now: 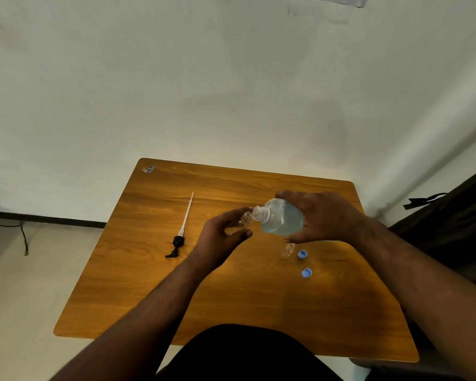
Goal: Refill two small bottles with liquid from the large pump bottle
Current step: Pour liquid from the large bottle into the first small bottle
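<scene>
My right hand (pixel 324 215) grips the large clear bottle (pixel 282 220), which holds pale blue liquid and is tipped to the left with its open neck pointing at a small clear bottle (pixel 245 218). My left hand (pixel 223 233) holds that small bottle just under the big neck, mouth to mouth. A second small clear bottle (pixel 287 251) stands uncapped on the wooden table (pixel 231 298) below my right hand. Two blue caps (pixel 302 254) (pixel 306 272) lie beside it. The removed pump head with its long white tube (pixel 182 229) lies to the left.
The table's far edge meets a pale wall. A small sticker (pixel 148 169) marks the far left corner. A dark bag or chair (pixel 451 215) stands to the right of the table. My dark-clothed lap (pixel 245 356) is at the near edge.
</scene>
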Tool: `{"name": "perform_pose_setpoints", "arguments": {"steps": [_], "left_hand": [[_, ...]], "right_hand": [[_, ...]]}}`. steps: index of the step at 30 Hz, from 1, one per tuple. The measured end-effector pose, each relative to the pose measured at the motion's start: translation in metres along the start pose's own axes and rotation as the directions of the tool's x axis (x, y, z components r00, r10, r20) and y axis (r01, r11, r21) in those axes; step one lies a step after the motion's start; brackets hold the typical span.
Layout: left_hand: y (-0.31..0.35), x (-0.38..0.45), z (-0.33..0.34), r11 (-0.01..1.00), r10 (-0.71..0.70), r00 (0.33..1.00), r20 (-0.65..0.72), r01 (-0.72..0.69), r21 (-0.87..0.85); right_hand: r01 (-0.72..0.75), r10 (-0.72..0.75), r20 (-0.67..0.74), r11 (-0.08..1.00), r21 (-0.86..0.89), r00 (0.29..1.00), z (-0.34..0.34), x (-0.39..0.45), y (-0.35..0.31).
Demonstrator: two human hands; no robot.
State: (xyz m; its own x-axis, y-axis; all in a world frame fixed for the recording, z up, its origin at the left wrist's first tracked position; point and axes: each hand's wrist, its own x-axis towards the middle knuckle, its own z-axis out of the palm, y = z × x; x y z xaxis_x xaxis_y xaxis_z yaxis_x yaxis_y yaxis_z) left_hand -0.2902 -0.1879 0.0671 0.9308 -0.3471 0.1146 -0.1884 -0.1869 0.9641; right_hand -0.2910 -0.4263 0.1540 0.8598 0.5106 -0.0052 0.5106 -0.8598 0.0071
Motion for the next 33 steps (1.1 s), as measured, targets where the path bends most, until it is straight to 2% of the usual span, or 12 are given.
{"name": "perform_pose_setpoints", "arguments": {"steps": [33], "left_hand": [[-0.008, 0.005, 0.013, 0.999, -0.020, 0.998, 0.057, 0.018, 0.036]], "right_hand": [[-0.018, 0.018, 0.031, 1.000, -0.003, 0.999, 0.004, -0.008, 0.009]]}}
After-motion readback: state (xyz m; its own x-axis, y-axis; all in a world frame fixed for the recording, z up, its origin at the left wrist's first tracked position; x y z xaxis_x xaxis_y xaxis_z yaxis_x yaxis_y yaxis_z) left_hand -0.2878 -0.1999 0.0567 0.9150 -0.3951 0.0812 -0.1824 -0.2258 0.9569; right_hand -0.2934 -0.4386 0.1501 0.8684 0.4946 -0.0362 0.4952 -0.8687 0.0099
